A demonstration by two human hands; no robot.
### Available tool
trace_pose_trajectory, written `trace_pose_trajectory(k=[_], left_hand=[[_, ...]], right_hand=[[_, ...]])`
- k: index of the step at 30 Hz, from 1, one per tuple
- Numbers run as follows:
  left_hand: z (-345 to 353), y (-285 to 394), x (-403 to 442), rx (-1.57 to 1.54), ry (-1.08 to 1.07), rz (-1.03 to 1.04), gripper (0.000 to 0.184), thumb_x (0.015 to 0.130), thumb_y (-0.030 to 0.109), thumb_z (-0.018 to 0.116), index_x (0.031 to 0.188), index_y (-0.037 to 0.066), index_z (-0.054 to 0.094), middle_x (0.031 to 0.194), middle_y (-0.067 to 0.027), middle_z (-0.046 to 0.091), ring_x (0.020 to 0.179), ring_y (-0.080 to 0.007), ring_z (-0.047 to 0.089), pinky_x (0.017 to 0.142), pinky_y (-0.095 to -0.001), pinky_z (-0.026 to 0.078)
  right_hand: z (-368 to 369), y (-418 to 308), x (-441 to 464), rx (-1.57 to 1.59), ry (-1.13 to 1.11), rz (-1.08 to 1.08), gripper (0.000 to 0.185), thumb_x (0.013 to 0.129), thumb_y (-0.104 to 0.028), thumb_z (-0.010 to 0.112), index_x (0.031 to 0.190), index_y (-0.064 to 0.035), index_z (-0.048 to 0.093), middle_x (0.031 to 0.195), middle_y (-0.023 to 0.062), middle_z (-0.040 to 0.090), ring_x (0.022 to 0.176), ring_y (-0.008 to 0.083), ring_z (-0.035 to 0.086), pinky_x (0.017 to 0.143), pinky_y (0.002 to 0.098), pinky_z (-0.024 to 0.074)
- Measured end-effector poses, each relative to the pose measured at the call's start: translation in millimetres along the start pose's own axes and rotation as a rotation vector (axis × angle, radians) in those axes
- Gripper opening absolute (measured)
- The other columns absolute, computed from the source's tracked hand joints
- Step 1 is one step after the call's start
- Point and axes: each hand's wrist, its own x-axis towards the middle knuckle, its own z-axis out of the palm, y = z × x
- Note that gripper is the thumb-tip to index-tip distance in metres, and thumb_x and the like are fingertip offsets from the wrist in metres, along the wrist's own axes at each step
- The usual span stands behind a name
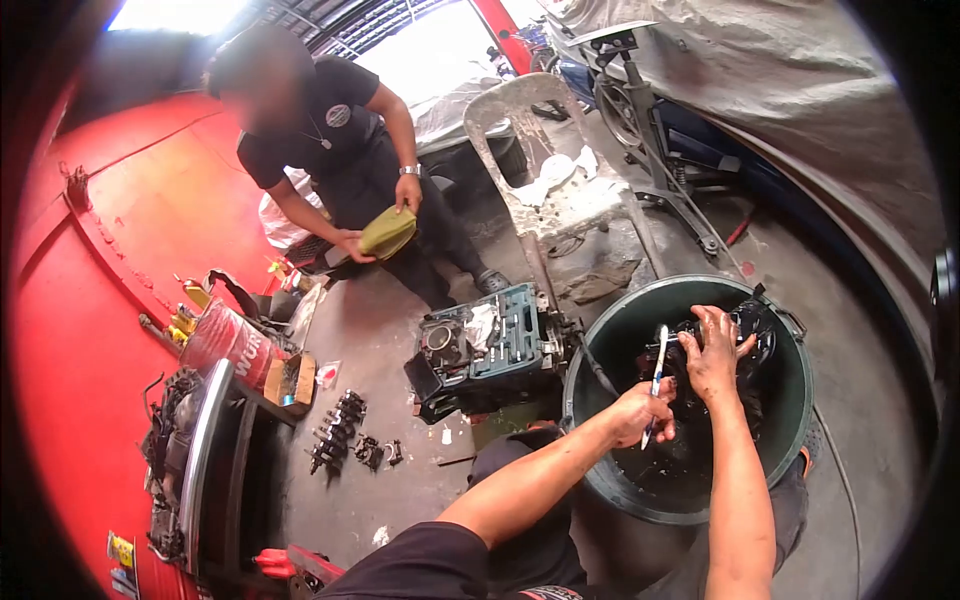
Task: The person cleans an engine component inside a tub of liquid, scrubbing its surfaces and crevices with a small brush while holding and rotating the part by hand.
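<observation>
A white toothbrush (657, 378) with blue marks is gripped in my left hand (643, 412), its bristle end pointing up. My right hand (712, 355) has its fingers spread and lies against a dark, wet-looking part (752, 345). Most of that part is hidden by the hand and by shadow, so its kind is unclear. Both hands are over a large dark green tub (690, 518), with murky liquid low inside it.
A toolbox (515, 340) stands left of the tub, and a worn plastic chair (535, 215) behind it. Across from me a person (335, 130) holds a yellow-green cloth-like item (388, 233). A crankshaft (338, 430) lies on the floor. A hose (850, 490) runs at right.
</observation>
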Motion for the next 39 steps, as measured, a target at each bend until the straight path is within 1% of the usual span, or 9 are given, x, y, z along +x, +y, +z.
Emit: trace_pose_trajectory(k=[5,11,14,18,19,22,27,31,39], left_hand=[[-0.1,-1.4,17.5,0.105,0.113,-0.011,0.027,0.081,-0.008,0.054,0.089,0.014,0.04,0.067,-0.0024,0.052,0.061,-0.0265,0.067,0.05,-0.0356,0.049],[6.8,0.0,17.9,0.227,0.167,0.009,0.026,0.08,-0.008,0.056,0.087,0.013,0.041,0.071,-0.0075,0.058,0.066,-0.0282,0.072,0.046,-0.0331,0.047],[9.3,-0.6,6.8,0.553,0.184,-0.013,0.028,0.077,-0.008,0.06,0.086,0.011,0.042,0.071,-0.0082,0.06,0.059,-0.0227,0.068,0.041,-0.0305,0.045],[18.8,16.7,-6.4,0.72,0.16,-0.068,0.043,0.073,-0.008,0.063,0.114,0.0,0.056,0.069,-0.0096,0.065,0.046,-0.0162,0.057,0.041,-0.0296,0.046],[19.6,22.1,-7.0,0.837,0.127,-0.104,0.056,0.076,-0.008,0.057,0.132,-0.002,0.051,0.071,-0.0125,0.066,0.049,-0.0184,0.061,0.043,-0.0308,0.05],[19.4,10.3,5.3,0.97,0.208,-0.108,0.059,0.079,-0.008,0.05,0.137,-0.003,0.048,0.071,-0.0144,0.066,0.053,-0.0204,0.065,0.046,-0.0325,0.053],[10.4,10.2,16.0,0.901,0.098,-0.165,0.058,0.079,-0.004,0.049,0.136,-0.004,0.047,0.073,-0.0176,0.069,0.055,-0.0209,0.067,0.045,-0.0329,0.052],[17.8,18.4,0.6,0.89,0.103,-0.149,0.054,0.078,0.0,0.052,0.132,-0.003,0.046,0.071,-0.0169,0.069,0.051,-0.0197,0.064,0.043,-0.032,0.048],[17.0,22.6,-1.3,0.988,0.108,-0.095,0.052,0.077,-0.004,0.05,0.128,-0.001,0.054,0.067,-0.0133,0.068,0.051,-0.0198,0.064,0.043,-0.0337,0.049]], right_hand=[[3.7,4.8,-1.0,-0.01,0.007,-0.011,0.048,0.087,-0.027,0.073,0.132,-0.0226,0.057,0.136,0.0016,0.052,0.135,0.0273,0.043,0.114,0.0709,0.0058],[4.2,9.2,-1.8,-0.014,0.017,-0.033,0.049,0.087,-0.026,0.073,0.133,-0.0224,0.057,0.137,0.0028,0.052,0.135,0.0283,0.043,0.114,0.0697,0.0063],[5.9,12.9,-1.6,-0.012,0.017,-0.05,0.048,0.087,-0.023,0.073,0.132,-0.0221,0.057,0.136,0.0031,0.053,0.134,0.0287,0.043,0.114,0.0699,0.0072],[4.0,9.4,-2.0,-0.017,0.031,-0.072,0.046,0.087,-0.023,0.072,0.131,-0.0212,0.057,0.134,0.0034,0.054,0.132,0.0295,0.045,0.112,0.0714,0.0085],[4.8,9.5,-1.6,-0.023,0.04,-0.071,0.046,0.087,-0.024,0.072,0.131,-0.0212,0.057,0.134,0.0034,0.054,0.132,0.0297,0.045,0.112,0.0718,0.0085],[6.2,9.0,-2.4,-0.029,0.051,-0.074,0.045,0.088,-0.027,0.071,0.13,-0.0212,0.057,0.134,0.0033,0.054,0.131,0.03,0.046,0.112,0.0728,0.0085],[5.1,9.4,-3.5,-0.018,0.066,-0.098,0.045,0.087,-0.027,0.072,0.13,-0.0221,0.057,0.134,0.0025,0.055,0.131,0.0293,0.046,0.111,0.0739,0.0078],[6.1,10.3,-3.0,-0.003,0.076,-0.105,0.05,0.085,-0.015,0.074,0.13,-0.0231,0.056,0.132,-0.0005,0.055,0.13,0.0278,0.047,0.111,0.0719,0.0089],[5.3,6.7,-2.8,0.0,0.048,-0.058,0.044,0.087,-0.026,0.073,0.129,-0.0201,0.059,0.133,0.0017,0.055,0.132,0.0276,0.046,0.113,0.0713,0.0067]])
